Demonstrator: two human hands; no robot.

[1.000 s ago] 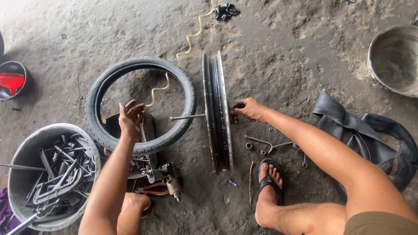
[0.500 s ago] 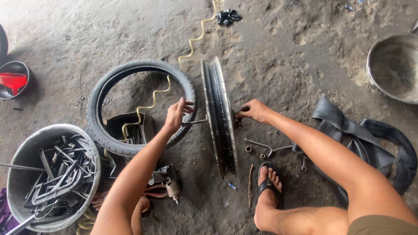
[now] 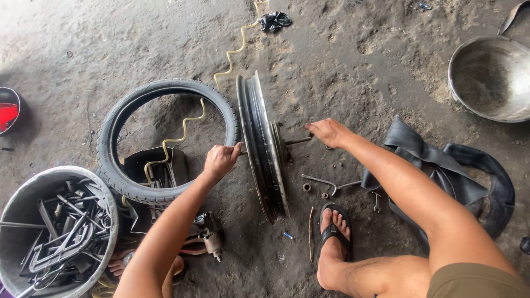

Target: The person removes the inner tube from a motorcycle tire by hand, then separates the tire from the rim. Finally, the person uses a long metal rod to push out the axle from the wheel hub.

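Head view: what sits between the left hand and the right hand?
In the head view the upright wheel rim stands between them. The left hand is at the axle end on its tyre side, the right hand at the axle end on the other side.

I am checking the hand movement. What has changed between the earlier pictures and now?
The left hand moved right, from the tyre to the axle on the left side of the rim, and now grips it. The right hand stayed on the axle's right end. Tyre, rim and bucket stayed put.
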